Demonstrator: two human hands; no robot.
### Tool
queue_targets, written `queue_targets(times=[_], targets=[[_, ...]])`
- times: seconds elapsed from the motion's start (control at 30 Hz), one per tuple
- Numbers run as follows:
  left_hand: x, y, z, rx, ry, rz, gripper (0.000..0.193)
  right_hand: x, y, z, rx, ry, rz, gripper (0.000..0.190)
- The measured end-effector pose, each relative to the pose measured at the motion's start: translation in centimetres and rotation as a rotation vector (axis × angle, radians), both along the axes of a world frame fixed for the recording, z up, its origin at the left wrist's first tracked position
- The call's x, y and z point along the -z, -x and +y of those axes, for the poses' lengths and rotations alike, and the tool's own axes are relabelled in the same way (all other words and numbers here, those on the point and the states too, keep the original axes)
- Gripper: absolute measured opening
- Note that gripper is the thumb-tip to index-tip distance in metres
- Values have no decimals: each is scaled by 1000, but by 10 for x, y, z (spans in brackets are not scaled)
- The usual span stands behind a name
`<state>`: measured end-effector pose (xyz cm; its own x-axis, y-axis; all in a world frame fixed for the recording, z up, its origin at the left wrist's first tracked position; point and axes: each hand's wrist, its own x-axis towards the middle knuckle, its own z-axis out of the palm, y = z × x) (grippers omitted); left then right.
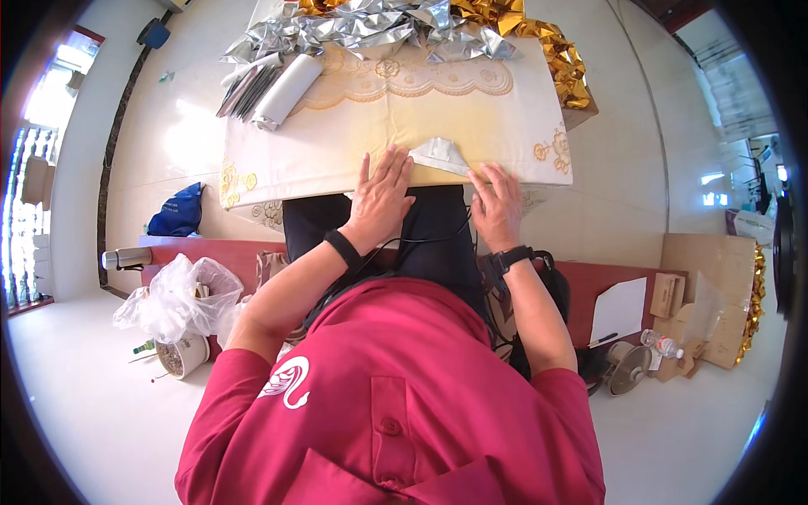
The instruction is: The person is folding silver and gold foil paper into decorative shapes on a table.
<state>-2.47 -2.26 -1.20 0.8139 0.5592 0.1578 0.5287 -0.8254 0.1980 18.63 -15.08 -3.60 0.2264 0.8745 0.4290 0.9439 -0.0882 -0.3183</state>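
Observation:
A folded piece of silver foil paper (440, 154), trapezoid-shaped with creases, lies flat near the front edge of the cloth-covered table (353, 136). My left hand (382, 199) rests palm down beside it, its fingertips at the paper's left corner and its thumb out to the side. At the right corner, my right hand (497, 205) touches or nearly touches the paper with its index fingertip, the fingers loosely bent. Neither hand is closed around anything.
Silver folded foil pieces (379, 28) and gold ones (562, 63) crowd the table's far side. A stack of foil sheets (249, 91) and a white roll (287, 91) lie at far left. Beside me are plastic bags (183, 297), a steel flask (126, 257) and a cardboard box (707, 278).

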Motion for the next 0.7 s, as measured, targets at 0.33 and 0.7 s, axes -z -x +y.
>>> queue_targets(times=[0.33,0.7], targets=[[3,-35,-33,122,34,-49,79,-12,18,9,-19,11,-68,41],[2,-46,-32,83,31,-9,76,-4,0,1,-33,-26,53,44]])
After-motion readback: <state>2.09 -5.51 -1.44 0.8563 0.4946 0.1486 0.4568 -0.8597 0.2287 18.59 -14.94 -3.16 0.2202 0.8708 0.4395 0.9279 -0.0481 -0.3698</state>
